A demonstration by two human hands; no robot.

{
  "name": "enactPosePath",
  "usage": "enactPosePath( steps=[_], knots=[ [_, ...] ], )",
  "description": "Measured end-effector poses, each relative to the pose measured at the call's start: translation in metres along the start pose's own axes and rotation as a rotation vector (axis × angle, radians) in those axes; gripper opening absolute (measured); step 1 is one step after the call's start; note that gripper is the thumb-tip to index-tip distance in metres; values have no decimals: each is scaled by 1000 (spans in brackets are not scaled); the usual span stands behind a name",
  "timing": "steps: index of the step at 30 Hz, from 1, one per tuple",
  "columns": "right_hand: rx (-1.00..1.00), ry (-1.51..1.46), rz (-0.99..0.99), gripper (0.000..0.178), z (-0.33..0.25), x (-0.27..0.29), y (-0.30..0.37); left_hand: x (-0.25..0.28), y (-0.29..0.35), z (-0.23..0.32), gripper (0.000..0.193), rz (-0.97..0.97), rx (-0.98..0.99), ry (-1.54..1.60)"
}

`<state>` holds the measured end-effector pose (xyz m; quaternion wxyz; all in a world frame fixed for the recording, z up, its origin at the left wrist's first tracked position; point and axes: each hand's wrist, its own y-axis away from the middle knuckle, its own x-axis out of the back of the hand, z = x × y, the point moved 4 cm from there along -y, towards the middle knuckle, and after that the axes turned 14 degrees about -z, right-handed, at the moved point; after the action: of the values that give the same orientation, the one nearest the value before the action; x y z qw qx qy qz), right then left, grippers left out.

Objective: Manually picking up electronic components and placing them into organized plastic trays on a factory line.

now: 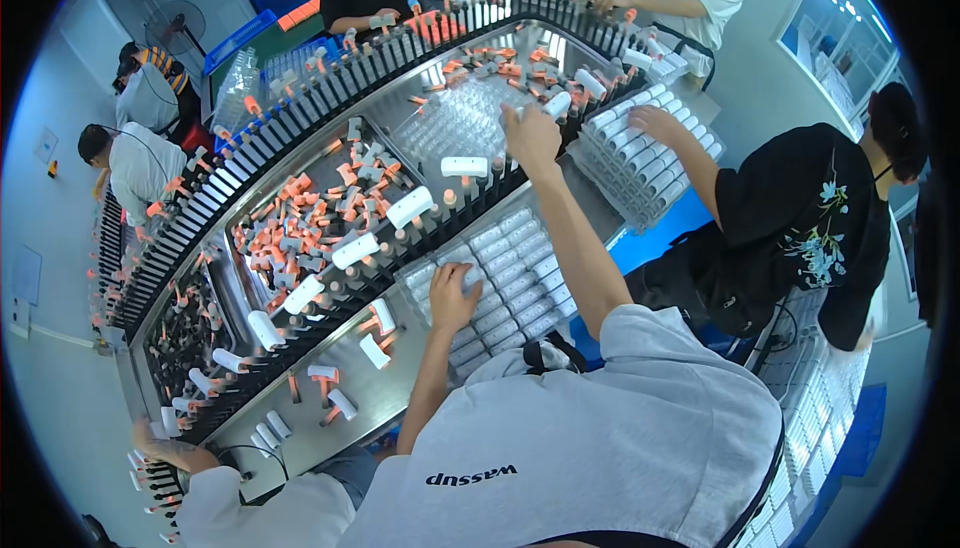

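My left hand (453, 300) lies over the near clear tray (405, 273), which holds rows of white curved shells (505, 273). Its fingers are bent round one pale shell (471, 276) near the tray's upper left. Stretched farther out, my right hand (534, 140) is at the conveyor, fingers closed against a white shell (557, 105) near the black posts; whether a post also bears that shell is hidden. Along the conveyor's near side, black posts hold orange and grey pieces, several topped by white shells (409, 208).
Inside the conveyor loop, a metal bin (228, 240) holds orange and grey T-shaped parts. Clear trays (455, 123) lie beyond. At right, a co-worker's hand (660, 125) touches stacked trays (640, 213). Another co-worker's hand (175, 451) is at lower left. Loose pieces (341, 405) lie on the metal table.
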<state>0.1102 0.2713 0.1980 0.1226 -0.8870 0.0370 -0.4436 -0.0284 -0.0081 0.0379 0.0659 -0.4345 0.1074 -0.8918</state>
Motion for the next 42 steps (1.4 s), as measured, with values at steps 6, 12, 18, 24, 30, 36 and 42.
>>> enactPosePath(
  steps=[6, 12, 18, 24, 30, 36, 42],
  knots=[
    [317, 334, -266, 48, -50, -37, 30, -5, -1, 0, 35, -2, -3, 12],
    [503, 388, -232, 71, -64, -58, 65, -11, -22, 1, 37, -24, 25, 20],
    [546, 43, -330, 103, -78, -40, 144, -19, -10, -3, 41, -33, 50, -12],
    [760, -157, -898, 44, -49, -18, 233, -20, -6, -25, 44, -12, -87, 121],
    [548, -149, -544, 31, 80, -31, 227, -12, -19, -1, 39, -22, 28, 46],
    [327, 115, -436, 44, 137, -35, 214, -5, -18, -4, 35, -9, 42, 41],
    [302, 45, -473, 47, 146, -38, 219, 26, -50, 40, 36, 8, 4, 204]
  ],
)
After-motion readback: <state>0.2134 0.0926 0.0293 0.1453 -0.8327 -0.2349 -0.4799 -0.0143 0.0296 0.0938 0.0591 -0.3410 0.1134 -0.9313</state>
